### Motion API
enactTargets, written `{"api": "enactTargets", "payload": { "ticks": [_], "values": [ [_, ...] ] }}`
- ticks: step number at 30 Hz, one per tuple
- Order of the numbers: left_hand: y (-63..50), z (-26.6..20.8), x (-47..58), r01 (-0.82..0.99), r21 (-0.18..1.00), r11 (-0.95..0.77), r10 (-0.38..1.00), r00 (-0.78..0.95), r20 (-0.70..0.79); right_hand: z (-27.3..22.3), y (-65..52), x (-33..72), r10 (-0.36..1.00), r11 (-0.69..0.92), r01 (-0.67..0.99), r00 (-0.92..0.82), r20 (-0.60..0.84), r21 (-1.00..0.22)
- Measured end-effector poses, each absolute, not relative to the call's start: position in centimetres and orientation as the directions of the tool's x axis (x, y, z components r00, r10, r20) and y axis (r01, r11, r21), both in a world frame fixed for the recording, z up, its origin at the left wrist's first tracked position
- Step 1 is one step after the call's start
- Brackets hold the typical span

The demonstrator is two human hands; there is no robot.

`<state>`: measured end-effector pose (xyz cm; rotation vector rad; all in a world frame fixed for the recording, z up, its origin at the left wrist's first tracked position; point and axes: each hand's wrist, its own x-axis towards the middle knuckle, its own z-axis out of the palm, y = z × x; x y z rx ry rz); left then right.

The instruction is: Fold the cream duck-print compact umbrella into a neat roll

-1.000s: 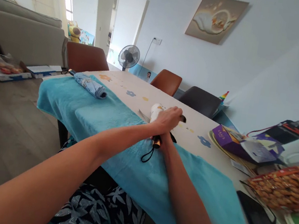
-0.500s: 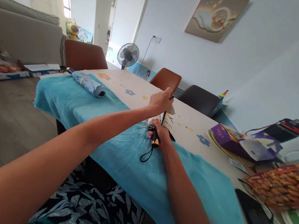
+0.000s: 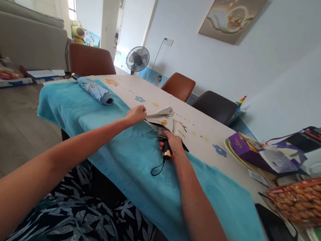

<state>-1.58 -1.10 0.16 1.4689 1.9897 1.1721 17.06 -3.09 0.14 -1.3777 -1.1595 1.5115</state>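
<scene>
A cream folding umbrella with a flower print lies over the table's near side, its dark handle and wrist loop toward me. My right hand is closed round it just above the handle. To the left, my left hand pinches the edge of a fold of the canopy and stretches it out sideways. Beneath both hands spreads a turquoise towel. Another umbrella, light blue and rolled up, rests on the towel's far left part.
Along the right side are a purple box, a bag of nuts and a black phone. Chairs stand beyond the cream table, with a fan behind. A sofa is at the left.
My left hand has moved left and down from above the umbrella, drawing a canopy fold out to the left. My right hand keeps its grip near the handle.
</scene>
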Motion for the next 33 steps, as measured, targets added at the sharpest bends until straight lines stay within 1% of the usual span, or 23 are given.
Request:
{"api": "enactTargets", "payload": {
  "ticks": [1,3,8,10,12,14,16,19,24,26,29,33],
  "values": [
    [-0.9,0.7,-1.3,0.602,0.793,0.096,0.902,-0.389,0.186,0.1,-3.1,17.0,0.949,-0.289,0.043,-0.117,-0.292,-0.956],
    [-0.3,2.2,-0.2,0.669,0.737,0.102,0.899,-0.378,0.219,0.2,-3.3,17.0,0.95,-0.282,0.056,-0.12,-0.287,-0.958],
    [2.0,4.7,3.4,0.83,0.557,0.029,0.943,-0.208,0.261,0.5,-3.8,17.0,0.957,-0.255,0.064,-0.127,-0.261,-0.965],
    [3.3,4.9,4.2,0.853,0.522,0.01,0.954,-0.166,0.252,0.6,-4.0,17.0,0.951,-0.272,0.098,-0.122,-0.283,-0.957],
    [4.8,4.9,4.5,0.858,0.514,0.008,0.959,-0.151,0.238,0.6,-4.0,17.1,0.947,-0.279,0.121,-0.131,-0.294,-0.953],
    [6.1,5.0,3.9,0.845,0.534,0.04,0.953,-0.192,0.233,0.5,-4.0,17.1,0.948,-0.269,0.124,-0.14,-0.285,-0.955],
    [7.0,5.0,2.8,0.792,0.603,0.101,0.935,-0.283,0.214,0.5,-4.0,17.2,0.95,-0.256,0.12,-0.151,-0.272,-0.959],
    [7.3,4.3,0.8,0.676,0.71,0.198,0.911,-0.394,0.122,0.6,-4.2,17.1,0.95,-0.245,0.125,-0.167,-0.264,-0.961],
    [6.4,1.7,-0.9,0.53,0.803,0.271,0.878,-0.479,0.02,1.1,-4.8,17.1,0.935,-0.252,0.185,-0.206,-0.289,-0.95],
    [5.8,0.9,-0.6,0.441,0.854,0.278,0.872,-0.489,-0.031,1.3,-4.9,17.2,0.938,-0.248,0.178,-0.201,-0.282,-0.952],
    [4.7,0.3,0.4,0.305,0.911,0.277,0.888,-0.444,-0.121,1.2,-4.6,17.3,0.953,-0.217,0.138,-0.187,-0.24,-0.967],
    [2.8,0.3,2.1,0.213,0.932,0.292,0.904,-0.378,-0.197,1.0,-4.1,17.5,0.961,-0.213,0.101,-0.158,-0.227,-0.972]
  ]
}}
